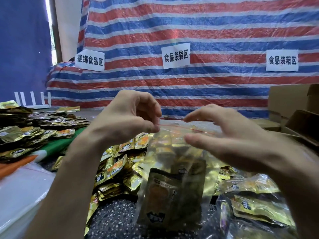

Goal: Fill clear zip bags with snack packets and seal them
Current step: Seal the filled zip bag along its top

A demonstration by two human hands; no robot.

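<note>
pinching one zip bag is the left hand, right hand splayed.

Our left hand and right hand are bare, and both forearms are bare down to the frame's edge.

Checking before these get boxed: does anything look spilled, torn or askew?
Nothing looks torn or spilled. The left hand pinches the zip bag by its red strip, the right hand open near it; loose packets lie heaped nearby.

Left sign 捆绑食品区; middle sign 食品装袋区; right sign 食品装箱区; on striped tarp.
</note>
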